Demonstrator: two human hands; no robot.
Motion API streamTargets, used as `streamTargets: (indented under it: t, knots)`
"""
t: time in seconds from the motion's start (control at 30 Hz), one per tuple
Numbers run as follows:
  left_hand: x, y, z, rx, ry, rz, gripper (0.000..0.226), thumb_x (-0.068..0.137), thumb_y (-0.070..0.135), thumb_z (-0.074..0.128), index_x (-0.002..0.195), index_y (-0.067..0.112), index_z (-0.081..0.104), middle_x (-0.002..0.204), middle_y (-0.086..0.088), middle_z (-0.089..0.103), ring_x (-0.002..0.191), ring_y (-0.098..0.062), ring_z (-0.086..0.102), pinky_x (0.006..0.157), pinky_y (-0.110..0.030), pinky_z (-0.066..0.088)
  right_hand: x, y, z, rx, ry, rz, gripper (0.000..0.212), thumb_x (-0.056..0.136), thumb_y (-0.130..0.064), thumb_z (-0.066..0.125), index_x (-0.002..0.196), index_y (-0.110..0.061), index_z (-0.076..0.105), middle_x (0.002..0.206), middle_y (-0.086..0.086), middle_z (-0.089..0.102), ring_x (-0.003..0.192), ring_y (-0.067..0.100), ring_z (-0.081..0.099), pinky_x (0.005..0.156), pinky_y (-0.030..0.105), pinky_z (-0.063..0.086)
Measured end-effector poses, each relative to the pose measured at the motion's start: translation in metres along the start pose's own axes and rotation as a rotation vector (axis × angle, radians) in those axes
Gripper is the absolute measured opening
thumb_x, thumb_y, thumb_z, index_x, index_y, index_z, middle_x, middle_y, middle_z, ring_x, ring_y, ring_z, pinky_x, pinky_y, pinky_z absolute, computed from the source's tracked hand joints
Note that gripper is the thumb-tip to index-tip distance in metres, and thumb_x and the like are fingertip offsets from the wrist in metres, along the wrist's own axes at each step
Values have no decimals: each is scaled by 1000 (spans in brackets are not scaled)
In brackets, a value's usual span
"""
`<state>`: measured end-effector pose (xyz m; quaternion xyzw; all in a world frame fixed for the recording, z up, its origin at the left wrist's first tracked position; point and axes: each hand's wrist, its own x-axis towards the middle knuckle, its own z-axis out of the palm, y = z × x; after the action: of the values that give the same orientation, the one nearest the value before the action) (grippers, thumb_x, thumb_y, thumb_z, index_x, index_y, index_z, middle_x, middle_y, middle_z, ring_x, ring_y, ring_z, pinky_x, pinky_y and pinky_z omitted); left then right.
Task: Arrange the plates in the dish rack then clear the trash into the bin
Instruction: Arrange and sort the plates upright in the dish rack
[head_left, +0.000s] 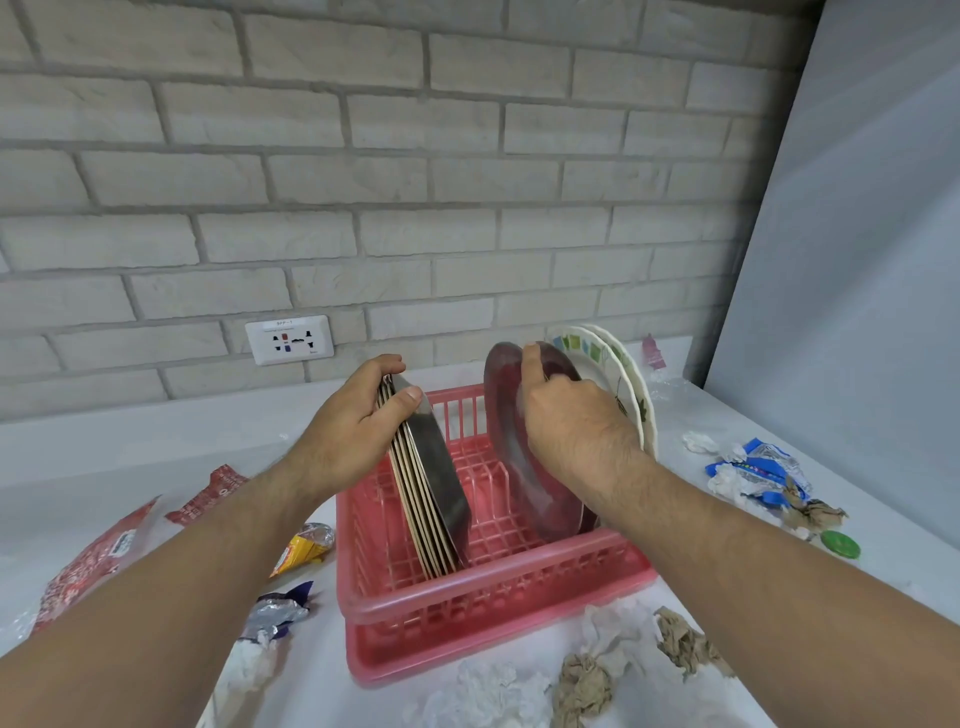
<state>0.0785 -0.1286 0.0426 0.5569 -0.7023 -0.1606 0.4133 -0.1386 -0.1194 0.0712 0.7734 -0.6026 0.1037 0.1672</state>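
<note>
A pink plastic dish rack (498, 587) stands on the white counter in front of me. My left hand (345, 431) grips the top of a stack of several thin silver plates (441, 493) standing on edge in the rack's left side. My right hand (569, 421) grips the rim of a dark red plate (511, 447) standing upright in the right side. Behind it stand two white patterned plates (636, 395), partly hidden by my hand. No bin is in view.
Trash lies around the rack: red wrappers (104, 551) and a yellow wrapper (301, 551) at left, foil (275, 613) and crumpled paper (587, 675) in front, blue wrappers (758, 467) and a green lid (840, 544) at right. A brick wall with a socket (289, 340) stands behind.
</note>
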Motion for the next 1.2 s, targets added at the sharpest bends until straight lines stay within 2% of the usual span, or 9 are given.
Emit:
streamTargets:
  t: [0.27,0.43,0.67,0.73,0.83,0.97,1.03,1.1,1.2]
  knots:
    - [1,-1,0,4,2,1,43,98,40,44,139,27,39,143,9,43,122,-3,37,99,-28,32,1,7,4,97,-76,83,83,87,7,49,151,-3,-3,101,17,68,69,25,62,45,28,37]
    - [2,-2,0,4,-5,1,44,98,41,43,139,27,38,143,8,42,122,-3,36,99,-29,32,1,9,3,148,-129,142,87,85,9,49,152,-7,-4,106,18,66,90,32,66,61,35,47]
    - [3,-1,1,1,-2,-4,45,98,41,42,140,27,37,145,9,41,122,-1,34,100,-28,31,3,9,7,162,-156,142,83,88,0,48,153,-10,-3,101,14,66,76,28,63,52,33,44]
    - [3,-1,1,-2,-2,-8,45,98,41,42,140,27,37,145,9,40,122,-1,34,100,-28,31,2,11,2,181,-140,128,71,94,-11,44,153,-11,4,99,11,65,69,23,54,46,28,37]
    - [3,-2,1,-20,-5,-7,45,98,42,41,140,28,37,145,10,40,125,-3,35,102,-29,32,1,15,-15,54,-84,43,51,98,-21,40,145,-7,28,98,9,59,74,20,43,48,27,31]
    - [-1,0,3,-67,-21,-11,44,100,44,33,142,29,36,141,15,39,126,-4,35,105,-30,31,-2,12,-26,-80,5,-57,29,97,-19,41,123,-9,48,70,-2,37,65,21,42,43,26,22]
    - [-1,0,3,-119,-25,-22,40,102,38,31,141,30,37,137,17,38,124,-1,33,101,-26,28,-1,13,-30,-62,129,-75,24,97,-23,42,116,-13,53,75,-2,49,67,21,51,47,26,29]
    - [0,0,2,-155,-27,-37,38,102,32,32,140,31,38,135,18,39,124,-1,33,99,-24,28,-1,10,-32,79,213,-99,27,98,-32,38,112,-17,56,83,-1,60,76,20,58,63,31,45]
    - [2,-3,2,-165,-26,-44,39,100,32,36,138,32,40,136,17,41,125,-3,36,102,-27,30,-2,-10,-20,433,65,-137,39,96,-46,35,117,-25,60,99,-2,66,94,17,60,87,41,50]
